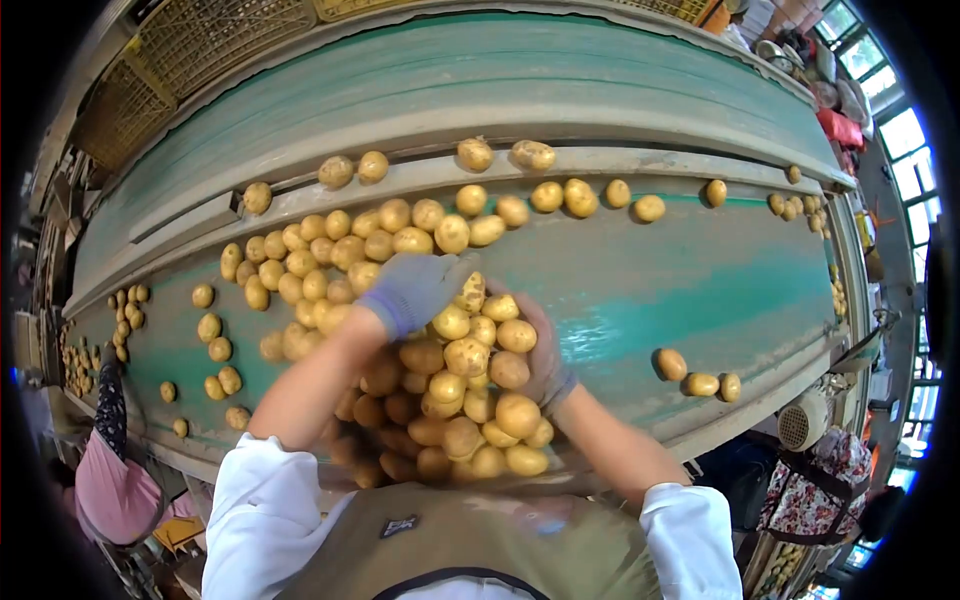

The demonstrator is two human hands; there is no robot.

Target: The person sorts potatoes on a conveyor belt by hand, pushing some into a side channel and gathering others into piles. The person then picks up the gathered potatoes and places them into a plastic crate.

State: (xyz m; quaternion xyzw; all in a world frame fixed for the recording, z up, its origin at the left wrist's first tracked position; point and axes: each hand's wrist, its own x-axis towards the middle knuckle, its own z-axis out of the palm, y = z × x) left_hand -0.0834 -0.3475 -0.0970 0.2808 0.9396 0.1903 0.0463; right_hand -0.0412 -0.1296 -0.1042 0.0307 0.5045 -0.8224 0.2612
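Observation:
Several yellow potatoes (pixel 467 357) lie heaped in front of me at the near side of the green conveyor belt (pixel 690 260). My left hand (pixel 418 288), in a grey glove with a purple cuff, rests at the far edge of this heap, its fingers stretched out to the right beside a blotchy potato (pixel 471 291). Against the heap's right side is my gloved right hand (pixel 540 350), fingers extended and partly hidden behind potatoes. Both hands appear open, cupped around the heap. More potatoes (pixel 345 252) spread over the belt beyond my left hand.
A ledge (pixel 620 160) carrying a few potatoes separates this belt from a second belt (pixel 480 75). Three potatoes (pixel 702 384) lie to the right. Yellow crates (pixel 215 50) stand at the far left. Another person in a pink garment (pixel 118 488) is at the left; a floral bag (pixel 822 485) sits right.

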